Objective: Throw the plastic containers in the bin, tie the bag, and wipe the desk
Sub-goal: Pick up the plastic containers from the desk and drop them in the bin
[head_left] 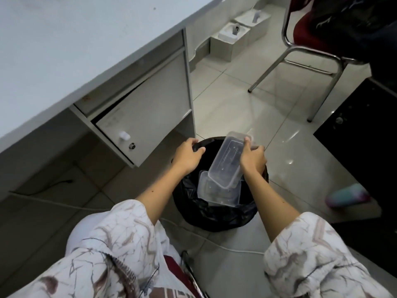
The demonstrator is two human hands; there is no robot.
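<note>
Right hand (pixel 252 157) grips a clear container (pixel 227 160) tilted over the bin (pixel 214 216) — left hand (pixel 189 154) curls on the black bag (pixel 223 211) rim; another container (pixel 219 193) lies inside.

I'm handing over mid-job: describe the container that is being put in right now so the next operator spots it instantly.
Find the round bin lined with a black bag on the tiled floor beside the desk cabinet. Over its opening, the right hand grips a clear rectangular plastic container, tilted steeply. Unlike the clear containers lying flatter inside the bag, it sticks up above the rim.
</note>
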